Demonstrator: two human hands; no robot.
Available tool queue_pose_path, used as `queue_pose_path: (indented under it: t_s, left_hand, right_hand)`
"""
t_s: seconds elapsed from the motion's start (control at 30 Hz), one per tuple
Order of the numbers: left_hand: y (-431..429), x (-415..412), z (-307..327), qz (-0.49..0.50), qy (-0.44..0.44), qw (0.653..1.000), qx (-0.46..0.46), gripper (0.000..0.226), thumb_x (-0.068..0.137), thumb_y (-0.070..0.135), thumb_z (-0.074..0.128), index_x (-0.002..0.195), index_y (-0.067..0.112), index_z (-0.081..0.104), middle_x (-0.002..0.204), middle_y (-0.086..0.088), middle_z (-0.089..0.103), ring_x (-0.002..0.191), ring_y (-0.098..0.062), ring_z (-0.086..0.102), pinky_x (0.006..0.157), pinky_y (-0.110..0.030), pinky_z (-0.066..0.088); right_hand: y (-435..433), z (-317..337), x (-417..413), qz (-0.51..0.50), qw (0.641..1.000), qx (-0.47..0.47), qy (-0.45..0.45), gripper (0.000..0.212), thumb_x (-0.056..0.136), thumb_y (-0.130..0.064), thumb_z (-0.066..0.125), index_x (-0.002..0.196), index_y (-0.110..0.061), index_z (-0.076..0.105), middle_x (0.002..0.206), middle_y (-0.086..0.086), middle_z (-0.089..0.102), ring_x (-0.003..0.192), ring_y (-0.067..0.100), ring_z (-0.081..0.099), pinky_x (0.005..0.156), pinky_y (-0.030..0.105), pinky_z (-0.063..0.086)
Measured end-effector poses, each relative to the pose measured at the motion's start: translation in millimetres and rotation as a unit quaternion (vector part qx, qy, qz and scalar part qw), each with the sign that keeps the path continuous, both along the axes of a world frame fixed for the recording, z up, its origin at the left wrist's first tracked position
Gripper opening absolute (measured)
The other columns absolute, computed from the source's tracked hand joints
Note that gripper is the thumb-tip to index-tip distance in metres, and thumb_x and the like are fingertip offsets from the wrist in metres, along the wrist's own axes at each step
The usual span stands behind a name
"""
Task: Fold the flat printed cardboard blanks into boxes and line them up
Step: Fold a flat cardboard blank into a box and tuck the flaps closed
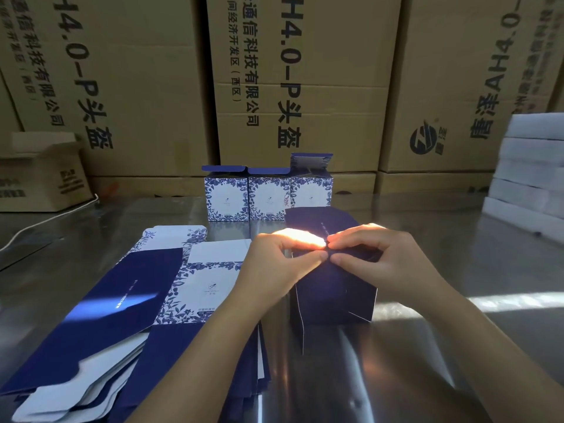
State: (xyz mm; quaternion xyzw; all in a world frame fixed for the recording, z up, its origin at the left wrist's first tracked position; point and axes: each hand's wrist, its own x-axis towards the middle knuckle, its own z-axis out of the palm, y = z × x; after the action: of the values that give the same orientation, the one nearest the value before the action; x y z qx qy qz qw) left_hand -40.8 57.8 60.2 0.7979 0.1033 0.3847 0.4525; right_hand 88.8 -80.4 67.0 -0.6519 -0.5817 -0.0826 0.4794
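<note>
- Two hands meet over a shiny metal table (457, 346): the left hand (274, 264) and the right hand (375, 261) each pinch the top edge of a half-folded dark blue box (332, 294), with their fingertips nearly touching. A bright patch of sun falls across the left fingers.
- That box stands upright on the table, its near side seam hanging loose and a flap raised behind the fingers.
- Three finished boxes (268, 198) — white fronts with blue flower borders — stand side by side just behind it, top flaps open. The half-folded box hides the lower corner of the rightmost one.
- A fanned stack of flat blanks (146, 300) lies to the left, partly under the left forearm.
- Large brown cartons (146, 87) with printed characters wall off the back.
- A small open carton (39, 175) and a white cable (45, 221) sit far left — stacked white foam blocks (531, 166) far right.
</note>
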Motion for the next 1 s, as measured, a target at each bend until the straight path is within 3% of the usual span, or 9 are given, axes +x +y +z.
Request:
queue_pose_path:
  t_s: [0.13,0.23,0.37,0.53,0.63,0.87,1.0]
  left_hand:
    - [8,-1,-1,0.0,0.011,0.999,-0.031,0.016,0.074,0.019,0.078,0.087,0.027,0.074,0.101,0.02,0.067,0.099,0.01,0.059,0.09,-0.019,0.047]
    - [15,-3,-2,-0.017,-0.006,0.998,-0.062,0.02,0.073,0.012,0.079,0.082,0.029,0.073,0.095,0.022,0.07,0.101,0.004,0.062,0.091,-0.023,0.049]
    - [15,-2,-2,-0.033,-0.014,0.999,-0.037,0.023,0.073,0.006,0.077,0.077,0.028,0.072,0.088,0.03,0.068,0.101,0.009,0.06,0.083,-0.008,0.045]
    - [12,-2,-1,0.023,-0.001,1.0,0.0,0.012,0.074,0.016,0.077,0.078,0.027,0.076,0.084,0.025,0.069,0.097,0.009,0.061,0.09,-0.022,0.048]
    - [8,-4,0,0.037,-0.009,0.999,0.036,0.015,0.075,0.015,0.077,0.08,0.029,0.075,0.085,0.025,0.067,0.095,0.011,0.062,0.09,-0.022,0.049]
    - [4,-4,0,0.099,-0.03,0.98,0.169,0.006,0.078,0.018,0.075,0.073,0.016,0.077,0.067,0.027,0.061,0.074,0.011,0.06,0.065,-0.01,0.044]
    - [5,-3,0,0.113,-0.038,0.974,0.191,0.006,0.078,0.017,0.076,0.074,0.013,0.077,0.066,0.016,0.066,0.07,0.001,0.059,0.06,-0.012,0.043]
  right_hand:
    - [0,0,2,-0.008,1.0,0.003,0.0,0.028,0.076,-0.016,0.078,0.085,-0.042,0.072,0.095,-0.026,0.069,0.098,-0.001,0.062,0.086,0.011,0.043]
    - [1,-1,3,-0.022,1.0,0.0,-0.007,0.027,0.075,-0.018,0.078,0.085,-0.042,0.071,0.095,-0.026,0.068,0.1,0.0,0.061,0.087,0.012,0.043]
    - [2,-1,1,-0.028,0.999,-0.01,-0.027,0.03,0.073,-0.019,0.08,0.086,-0.044,0.071,0.094,-0.024,0.068,0.099,-0.001,0.06,0.088,0.01,0.041]
    - [7,-5,-2,-0.061,0.997,0.029,-0.021,0.02,0.072,-0.016,0.082,0.084,-0.031,0.076,0.087,-0.023,0.068,0.092,-0.006,0.06,0.085,0.006,0.04]
    - [10,-6,-6,-0.073,0.996,0.044,-0.024,0.014,0.072,-0.019,0.082,0.082,-0.027,0.077,0.086,-0.023,0.067,0.09,-0.005,0.061,0.085,0.008,0.041]
    - [11,-7,-10,-0.119,0.986,0.062,-0.099,0.005,0.075,-0.021,0.08,0.079,-0.022,0.077,0.08,-0.015,0.071,0.081,0.004,0.064,0.079,0.03,0.05]
    - [16,-11,-14,-0.168,0.964,0.086,-0.189,0.008,0.077,-0.026,0.07,0.075,-0.021,0.074,0.075,-0.01,0.07,0.07,0.012,0.062,0.068,0.029,0.048]
